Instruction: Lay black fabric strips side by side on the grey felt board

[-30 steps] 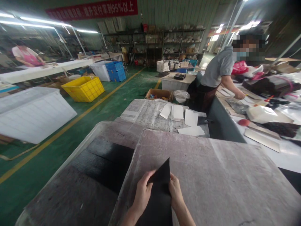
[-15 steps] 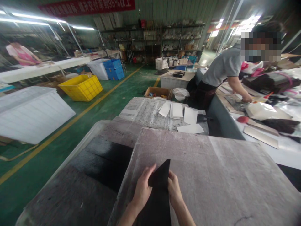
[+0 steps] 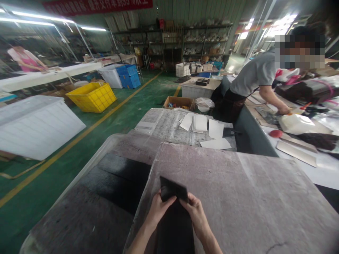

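A thin black sheet (image 3: 176,225), leather-like in look, runs from the bottom edge up to my hands. Its far end is bent up into a flap (image 3: 173,188). My left hand (image 3: 159,210) grips the left side of the bend, thumb lying across the sheet. At the right side, my right hand (image 3: 194,210) pinches the same end with thumb and fingers. Both thumbs nearly meet at the middle. Beneath lies a worn grey-brown board (image 3: 225,190). Left of it, black glossy sheets (image 3: 119,178) lie on a lower board.
White cards (image 3: 215,128) lie on the board farther ahead. At the right, a person in a grey shirt (image 3: 254,74) leans over a side bench (image 3: 304,169) holding a red round object (image 3: 275,133). A yellow crate (image 3: 92,97) and a white bin (image 3: 39,127) stand on the floor at left.
The black sheet's far end has swung from a pointed, edge-on tilt to a broad flap facing me. My left hand has turned inward, its thumb now on the sheet; my right thumb has come inward too.
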Demonstrator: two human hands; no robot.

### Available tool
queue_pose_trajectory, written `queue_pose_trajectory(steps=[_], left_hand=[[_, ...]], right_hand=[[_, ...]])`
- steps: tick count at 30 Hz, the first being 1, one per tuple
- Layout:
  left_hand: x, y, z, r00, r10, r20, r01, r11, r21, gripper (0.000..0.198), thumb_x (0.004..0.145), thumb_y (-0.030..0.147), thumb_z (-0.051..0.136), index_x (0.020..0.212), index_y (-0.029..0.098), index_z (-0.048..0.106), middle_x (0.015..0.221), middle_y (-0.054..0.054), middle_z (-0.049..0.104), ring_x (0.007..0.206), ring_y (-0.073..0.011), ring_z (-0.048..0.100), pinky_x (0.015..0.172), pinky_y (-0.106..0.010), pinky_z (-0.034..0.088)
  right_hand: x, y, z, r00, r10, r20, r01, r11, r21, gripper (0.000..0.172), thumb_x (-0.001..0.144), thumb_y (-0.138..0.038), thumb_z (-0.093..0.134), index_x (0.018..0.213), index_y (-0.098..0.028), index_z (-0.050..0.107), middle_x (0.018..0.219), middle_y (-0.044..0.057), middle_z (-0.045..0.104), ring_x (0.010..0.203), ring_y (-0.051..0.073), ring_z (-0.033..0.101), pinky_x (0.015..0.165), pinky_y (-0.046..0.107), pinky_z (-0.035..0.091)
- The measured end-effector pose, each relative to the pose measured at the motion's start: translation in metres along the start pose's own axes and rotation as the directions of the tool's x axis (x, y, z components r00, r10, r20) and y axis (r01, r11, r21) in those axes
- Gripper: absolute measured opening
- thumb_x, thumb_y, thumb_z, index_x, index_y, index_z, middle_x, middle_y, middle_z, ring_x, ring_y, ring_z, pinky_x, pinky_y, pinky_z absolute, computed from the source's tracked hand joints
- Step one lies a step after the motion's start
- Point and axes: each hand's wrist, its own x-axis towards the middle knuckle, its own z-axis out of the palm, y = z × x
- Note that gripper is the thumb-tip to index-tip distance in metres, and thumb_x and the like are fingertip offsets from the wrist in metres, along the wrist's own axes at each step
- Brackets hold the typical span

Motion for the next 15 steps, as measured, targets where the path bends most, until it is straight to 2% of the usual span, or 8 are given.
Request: queue_pose_trajectory(steps=[2,4,7,9,11,13,15], left_hand=[[-0.002,-0.005,-0.003,0.995,-0.056,0.078,0.064,0.992,-0.105,0.032,0.075,0.039,0.070,0.098,0.018,0.070,0.096,-0.009,0.072,0.094,-0.0299,0.065,0.087,-0.039,0.052],[-0.006,-0.003,0.000,0.994,-0.015,0.109,0.024,0.996,-0.087,0.027,0.079,0.038,0.066,0.096,0.017,0.071,0.092,-0.009,0.072,0.091,-0.0292,0.065,0.086,-0.039,0.052],[-0.006,0.007,0.010,0.978,0.158,0.137,-0.169,0.983,0.074,0.018,0.081,0.025,0.062,0.094,0.019,0.072,0.093,-0.008,0.070,0.096,-0.0275,0.064,0.092,-0.038,0.049],[0.001,0.015,0.014,0.978,0.186,0.100,-0.195,0.976,0.099,0.024,0.077,0.020,0.065,0.100,0.021,0.071,0.097,-0.008,0.070,0.097,-0.0261,0.064,0.093,-0.038,0.049],[0.010,0.018,0.013,0.995,0.053,0.086,-0.056,0.998,0.036,0.031,0.075,0.025,0.070,0.106,0.019,0.069,0.099,-0.008,0.071,0.095,-0.0260,0.066,0.090,-0.038,0.052],[0.021,0.018,0.012,0.981,-0.107,0.164,0.115,0.993,-0.037,0.039,0.077,0.037,0.071,0.110,0.017,0.068,0.100,-0.010,0.074,0.095,-0.0272,0.069,0.087,-0.039,0.054],[0.032,0.015,0.012,0.968,-0.154,0.196,0.164,0.986,-0.036,0.044,0.080,0.046,0.067,0.110,0.015,0.069,0.102,-0.011,0.075,0.096,-0.0291,0.070,0.085,-0.039,0.056]], right_hand=[[-0.004,-0.001,0.002,0.994,-0.110,-0.006,0.110,0.991,-0.073,0.019,0.072,-0.039,0.076,0.082,-0.024,0.077,0.114,0.007,0.070,0.107,0.029,0.062,0.097,0.040,0.046],[-0.007,0.001,0.000,0.994,-0.098,-0.055,0.094,0.992,-0.082,0.024,0.069,-0.037,0.078,0.090,-0.026,0.077,0.118,0.008,0.068,0.110,0.029,0.061,0.097,0.040,0.046],[-0.005,0.005,-0.003,0.989,0.046,-0.144,-0.050,0.999,-0.019,0.039,0.066,-0.042,0.080,0.097,-0.019,0.075,0.092,0.007,0.074,0.085,0.026,0.068,0.077,0.036,0.053],[0.001,0.005,-0.001,0.982,0.088,-0.166,-0.083,0.996,0.039,0.040,0.068,-0.048,0.077,0.090,-0.015,0.074,0.078,0.006,0.073,0.071,0.024,0.067,0.065,0.033,0.053],[0.012,0.000,0.002,0.976,0.083,-0.203,-0.059,0.991,0.118,0.039,0.072,-0.049,0.075,0.093,-0.016,0.073,0.081,0.005,0.074,0.070,0.024,0.068,0.063,0.032,0.053],[0.027,-0.007,0.003,0.969,0.069,-0.239,-0.024,0.983,0.185,0.039,0.073,-0.046,0.075,0.100,-0.018,0.071,0.087,0.005,0.075,0.074,0.023,0.069,0.066,0.031,0.054],[0.045,-0.014,0.000,0.966,0.073,-0.248,-0.019,0.977,0.211,0.040,0.071,-0.045,0.077,0.100,-0.018,0.071,0.087,0.006,0.076,0.075,0.023,0.070,0.068,0.032,0.055]])
